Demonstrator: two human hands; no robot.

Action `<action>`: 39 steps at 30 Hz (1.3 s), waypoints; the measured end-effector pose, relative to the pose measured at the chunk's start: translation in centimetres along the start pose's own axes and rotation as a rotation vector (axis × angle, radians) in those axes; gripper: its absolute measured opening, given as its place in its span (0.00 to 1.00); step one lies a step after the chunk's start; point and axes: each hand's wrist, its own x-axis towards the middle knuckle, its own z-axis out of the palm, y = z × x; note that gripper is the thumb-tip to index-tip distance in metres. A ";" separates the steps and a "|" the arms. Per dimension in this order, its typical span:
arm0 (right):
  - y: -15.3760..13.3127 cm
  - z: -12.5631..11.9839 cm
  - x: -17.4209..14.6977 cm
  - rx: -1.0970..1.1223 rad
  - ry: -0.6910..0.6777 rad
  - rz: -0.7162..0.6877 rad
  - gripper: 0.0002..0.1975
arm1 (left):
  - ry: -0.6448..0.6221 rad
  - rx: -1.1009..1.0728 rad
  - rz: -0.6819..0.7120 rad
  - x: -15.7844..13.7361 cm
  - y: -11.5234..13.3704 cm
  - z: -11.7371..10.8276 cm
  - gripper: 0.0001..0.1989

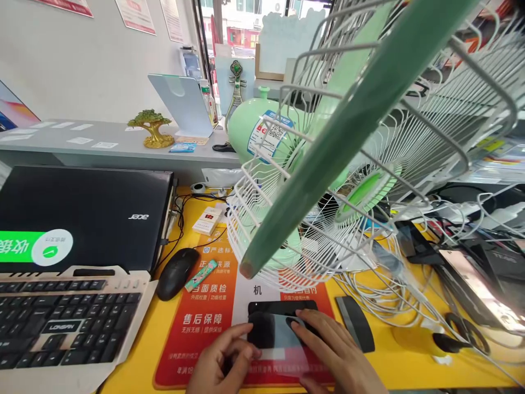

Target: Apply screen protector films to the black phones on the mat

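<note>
"And there it was, low in the middle: a thin glossy panel [273,331], over the red mat [174,358] on the yellow table [137,366]!"

"How did it look?"

"Two-toned! Near-black and smooth at the left, then a pale, milky grey sheen to the right, with a small dark rounded spot near its upper right edge. A whitish strip showed just below."

"And the hands?"

"The left hand [229,358] had curled fingers, thumb and forefinger closed on the panel's left end. The right hand [334,350] came in from the other side, fingers stretched to the upper right edge. Gripping or only resting? I couldn't tell."

"Anything behind it?"

"A black slab [283,307], flat and dark, right at the panel's far edge, partly hidden by it. Beyond that rose a pale green fan [260,123] in its white wire cage!"
</note>
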 end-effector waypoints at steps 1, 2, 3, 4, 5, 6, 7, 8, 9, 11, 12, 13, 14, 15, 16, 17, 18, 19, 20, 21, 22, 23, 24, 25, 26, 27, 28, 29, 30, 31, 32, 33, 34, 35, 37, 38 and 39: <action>0.0 0.1 0.0 0.003 -0.001 0.000 0.33 | -0.020 -0.018 -0.003 0.2 -0.2 0.0 0.33; 0.0 0.1 0.0 0.008 -0.001 -0.007 0.33 | -0.049 -0.030 -0.017 0.4 -0.4 -0.1 0.33; -0.1 0.3 0.0 0.013 0.002 -0.016 0.32 | -0.079 -0.034 -0.034 0.5 -0.5 -0.1 0.32; -0.1 0.4 0.1 0.016 0.006 -0.026 0.32 | -0.101 -0.030 -0.050 0.7 -0.6 -0.1 0.31; -0.2 0.4 0.2 0.017 0.011 -0.039 0.31 | -0.116 -0.018 -0.061 0.7 -0.5 -0.1 0.30; -0.3 0.5 0.2 0.013 0.017 -0.048 0.30 | -0.118 -0.002 -0.067 0.8 -0.3 0.0 0.29; -0.4 0.5 0.3 0.006 0.022 -0.055 0.29 | -0.108 0.012 -0.068 0.7 -0.1 0.0 0.28; -0.5 0.5 0.4 -0.006 0.026 -0.063 0.27 | -0.090 0.020 -0.069 0.7 0.2 0.0 0.27; -0.6 0.4 0.5 -0.017 0.027 -0.077 0.26 | -0.069 0.020 -0.073 0.6 0.5 0.1 0.27; -0.7 0.4 0.6 -0.029 0.032 -0.109 0.22 | -0.044 -0.004 -0.095 0.3 1.0 0.1 0.27; -0.7 0.4 0.5 -0.029 0.036 -0.119 0.21 | -0.039 -0.025 -0.108 0.2 1.2 0.1 0.27; -0.8 0.5 0.5 -0.025 0.042 -0.123 0.20 | -0.042 -0.048 -0.121 0.1 1.3 0.1 0.28; -0.8 0.6 0.4 -0.022 0.050 -0.124 0.18 | -0.047 -0.068 -0.133 0.0 1.4 0.1 0.28; -0.8 0.7 0.4 -0.024 0.059 -0.124 0.18 | -0.054 -0.083 -0.143 0.0 1.4 0.1 0.29; -0.9 0.8 0.3 -0.035 0.069 -0.124 0.19 | -0.064 -0.091 -0.152 0.0 1.3 0.1 0.29; -0.9 0.8 0.3 -0.050 0.075 -0.129 0.23 | -0.077 -0.095 -0.159 0.0 1.2 0.0 0.29; -0.9 0.9 0.3 -0.064 0.076 -0.137 0.26 | -0.097 -0.096 -0.167 0.1 1.1 0.0 0.30; -0.9 0.8 0.4 -0.072 0.076 -0.142 0.28 | -0.123 -0.095 -0.174 0.1 1.0 -0.1 0.30; -0.9 0.8 0.4 -0.072 0.073 -0.144 0.28 | -0.146 -0.093 -0.179 0.2 0.9 -0.1 0.30; -0.9 0.7 0.5 -0.062 0.068 -0.142 0.26 | -0.162 -0.088 -0.181 0.2 0.8 -0.2 0.30; -1.0 0.6 0.6 -0.047 0.063 -0.140 0.25 | -0.171 -0.080 -0.181 0.3 0.7 -0.3 0.30; -1.0 0.5 0.7 -0.034 0.060 -0.139 0.24 | -0.174 -0.072 -0.178 0.3 0.7 -0.3 0.30; -1.0 0.5 0.8 -0.024 0.058 -0.136 0.23 | -0.172 -0.064 -0.172 0.4 0.6 -0.4 0.30; -1.0 0.5 0.9 -0.015 0.057 -0.135 0.23 | -0.170 -0.057 -0.165 0.4 0.5 -0.4 0.30; -1.0 0.5 0.9 -0.009 0.055 -0.134 0.22 | -0.175 -0.052 -0.160 0.5 0.4 -0.4 0.31; -1.1 0.5 1.0 -0.008 0.057 -0.131 0.22 | -0.180 -0.049 -0.155 0.5 0.4 -0.4 0.31; -1.1 0.6 0.9 -0.010 0.060 -0.125 0.23 | -0.185 -0.046 -0.149 0.5 0.3 -0.4 0.32; -1.0 0.7 0.8 -0.013 0.067 -0.119 0.24 | -0.191 -0.044 -0.145 0.5 0.3 -0.4 0.33; -1.0 0.8 0.7 -0.015 0.075 -0.112 0.25 | -0.191 -0.046 -0.139 0.5 0.3 -0.3 0.33; -0.9 0.8 0.6 -0.015 0.085 -0.105 0.26 | -0.176 -0.048 -0.127 0.4 0.2 -0.3 0.34; -0.8 0.9 0.4 -0.010 0.092 -0.096 0.28 | -0.137 -0.042 -0.103 0.3 0.2 -0.4 0.34; -0.7 0.8 0.1 0.000 0.093 -0.081 0.29 | -0.077 -0.024 -0.061 0.3 0.2 -0.5 0.32; -0.5 0.7 -0.1 0.014 0.088 -0.060 0.28 | -0.003 0.011 -0.005 0.3 0.2 -0.7 0.30; -0.3 0.6 -0.3 0.028 0.071 -0.030 0.27 | 0.076 0.069 0.064 0.3 0.2 -1.0 0.27; 0.2 0.5 -0.5 0.052 0.020 0.042 0.24 | 0.180 0.267 0.221 0.6 0.2 -1.6 0.20; 0.4 0.4 -0.6 0.061 -0.010 0.073 0.24 | 0.195 0.394 0.305 0.9 0.1 -1.9 0.17; 0.7 0.5 -0.5 0.069 -0.036 0.098 0.25 | 0.187 0.531 0.390 1.2 0.1 -2.2 0.16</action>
